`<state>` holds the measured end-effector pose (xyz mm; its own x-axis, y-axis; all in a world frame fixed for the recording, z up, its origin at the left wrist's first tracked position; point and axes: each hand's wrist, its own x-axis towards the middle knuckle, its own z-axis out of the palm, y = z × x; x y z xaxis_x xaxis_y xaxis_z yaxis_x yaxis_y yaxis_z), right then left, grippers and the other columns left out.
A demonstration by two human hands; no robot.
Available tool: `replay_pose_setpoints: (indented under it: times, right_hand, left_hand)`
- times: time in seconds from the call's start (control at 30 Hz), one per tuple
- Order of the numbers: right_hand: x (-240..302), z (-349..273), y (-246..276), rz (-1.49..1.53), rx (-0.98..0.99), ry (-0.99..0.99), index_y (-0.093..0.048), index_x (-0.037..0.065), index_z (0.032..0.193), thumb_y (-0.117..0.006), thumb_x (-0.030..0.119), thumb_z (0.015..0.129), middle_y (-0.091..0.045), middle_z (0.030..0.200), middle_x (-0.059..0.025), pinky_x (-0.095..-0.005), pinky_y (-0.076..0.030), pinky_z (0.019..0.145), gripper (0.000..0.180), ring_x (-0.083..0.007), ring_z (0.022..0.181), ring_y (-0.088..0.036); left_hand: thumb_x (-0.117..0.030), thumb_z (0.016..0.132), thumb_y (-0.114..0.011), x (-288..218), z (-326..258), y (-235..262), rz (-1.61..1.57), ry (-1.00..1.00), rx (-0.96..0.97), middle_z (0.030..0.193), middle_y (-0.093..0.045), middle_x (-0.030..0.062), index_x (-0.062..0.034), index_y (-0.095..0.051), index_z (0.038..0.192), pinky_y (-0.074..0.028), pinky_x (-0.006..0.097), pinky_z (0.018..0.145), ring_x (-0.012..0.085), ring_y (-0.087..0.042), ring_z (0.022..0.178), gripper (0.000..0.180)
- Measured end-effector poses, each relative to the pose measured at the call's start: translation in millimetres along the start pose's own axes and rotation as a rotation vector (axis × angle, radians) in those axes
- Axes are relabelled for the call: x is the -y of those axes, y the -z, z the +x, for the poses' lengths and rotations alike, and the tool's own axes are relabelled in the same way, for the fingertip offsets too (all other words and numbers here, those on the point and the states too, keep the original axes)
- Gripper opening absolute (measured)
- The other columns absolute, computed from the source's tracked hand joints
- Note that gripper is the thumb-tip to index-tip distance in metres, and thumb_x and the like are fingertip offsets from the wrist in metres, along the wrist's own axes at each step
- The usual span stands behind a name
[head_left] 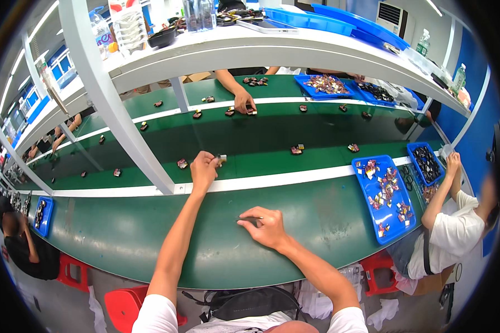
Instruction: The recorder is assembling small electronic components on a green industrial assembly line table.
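In the middle of the frame, the left hand (204, 171) holds a small pale part (221, 160) between thumb and fingertips, over the near side of the green belt (255, 165). Lower, the right hand (266, 227) has its fingers narrow around a thin dark tool (251, 218). To work well, I think one should grip the part lightly by its edge, leaving its other side free for the tool. Just left lies a dark piece (182, 164), easy to knock; beyond it the white post (116, 105) limits leftward reach. At right, the blue tray (397, 232) bears loose pieces.
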<state>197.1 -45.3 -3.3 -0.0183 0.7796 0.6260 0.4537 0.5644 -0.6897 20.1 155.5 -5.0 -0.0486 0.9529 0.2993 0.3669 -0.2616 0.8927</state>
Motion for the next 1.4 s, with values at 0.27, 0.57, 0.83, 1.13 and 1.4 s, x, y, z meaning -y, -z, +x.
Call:
replay_pose_setpoints:
  times: [0.27,0.57,0.83,1.13,1.4]
  right_hand:
    - [-1,-2,-3,0.087,-0.010,-0.091,-0.076,0.005,0.084,-0.085,0.006,0.074,-0.074,0.079,-0.0026,-0.0243,-0.035,0.042,0.013,-0.0073,0.043,-0.044]
    - [-5,-3,-3,0.279,0.018,-0.335,-0.077,0.001,0.086,-0.085,0.006,0.078,-0.072,0.077,0.0010,-0.0207,-0.028,0.044,0.013,0.0007,0.049,-0.038]
    - [-13,-2,-1,0.402,-0.020,-0.471,-0.076,-0.001,0.089,-0.084,0.002,0.080,-0.066,0.077,0.0037,-0.0183,-0.027,0.046,0.014,0.0023,0.052,-0.039]
    - [-7,3,0,0.445,0.008,-0.525,-0.071,-0.003,0.092,-0.081,-0.003,0.081,-0.054,0.064,0.0075,-0.0184,-0.026,0.045,0.015,0.0023,0.050,-0.038]
    - [1,3,6,0.486,0.026,-0.591,-0.071,-0.003,0.092,-0.081,-0.004,0.081,-0.053,0.064,0.0086,-0.0180,-0.025,0.047,0.014,0.0031,0.052,-0.038]
  left_hand:
    - [-0.010,0.096,-0.067,-24,-84,37,-0.213,0.156,0.258,0.077,-0.069,0.0064,0.0032,-0.068,0.103,-0.038,0.022,0.041,0.0081,-0.058,0.052,0.015]
    - [-0.010,0.099,-0.063,-25,-135,46,-0.278,0.231,0.251,0.073,-0.066,0.0040,0.0036,-0.070,0.111,-0.039,0.022,0.040,0.0067,-0.055,0.049,0.019]
    - [-0.011,0.099,-0.065,-16,-137,47,-0.519,0.267,0.366,0.076,-0.069,0.0067,0.0044,-0.069,0.122,-0.043,0.022,0.044,0.0079,-0.058,0.054,0.028]
    - [-0.010,0.099,-0.065,-12,-136,48,-0.509,0.275,0.401,0.080,-0.068,0.0079,0.0061,-0.065,0.125,-0.047,0.021,0.045,0.0084,-0.060,0.056,0.030]
    - [-0.012,0.100,-0.064,-23,-141,45,-0.404,0.288,0.391,0.082,-0.072,0.0090,0.0066,-0.067,0.122,-0.045,0.022,0.045,0.0077,-0.059,0.054,0.029]
